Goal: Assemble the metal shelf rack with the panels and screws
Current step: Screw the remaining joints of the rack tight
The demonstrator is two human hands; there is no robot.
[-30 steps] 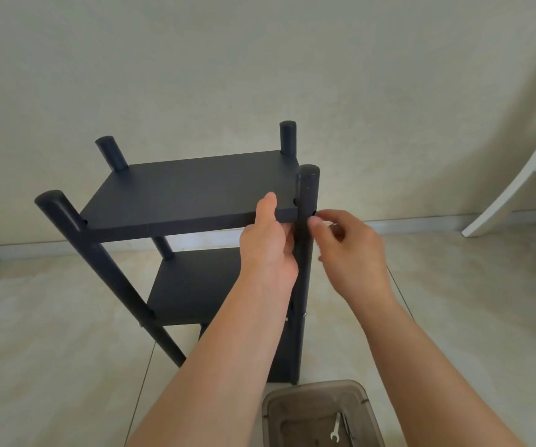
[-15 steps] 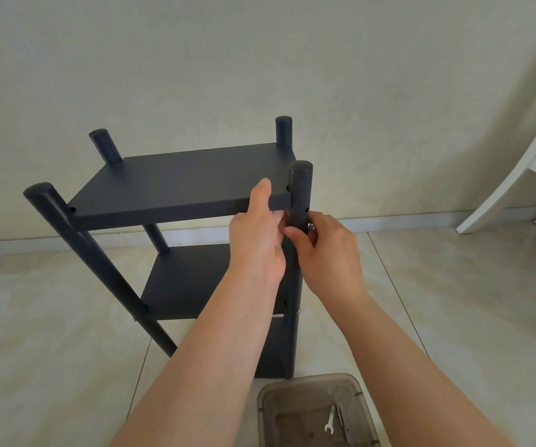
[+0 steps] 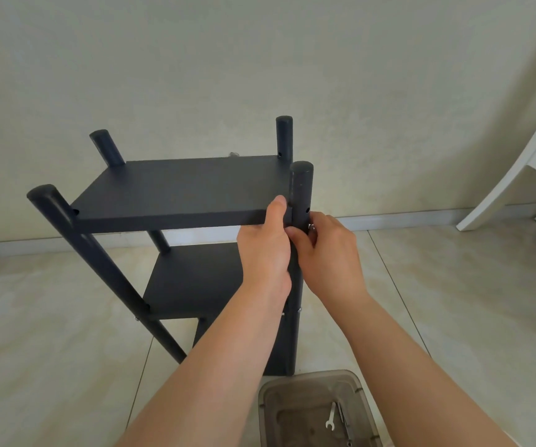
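Illumination is soft, even and moderately bright, with a slightly greenish cast on the wall (image 3: 260, 59). No hard shadows appear; only a faint diffuse shadow lies on the floor (image 3: 34, 350) beneath the rack (image 3: 179, 195). The dark rack surfaces are matte and show no glare. A small bright glint marks the screw (image 3: 311, 228) at the front right post. Focus is sharp across the frame centre. Wide-angle distortion bends the baseboard (image 3: 405, 217) right of the rack, curves the white chair (image 3: 518, 162) at the right edge, and stretches both forearms toward the bottom edge.
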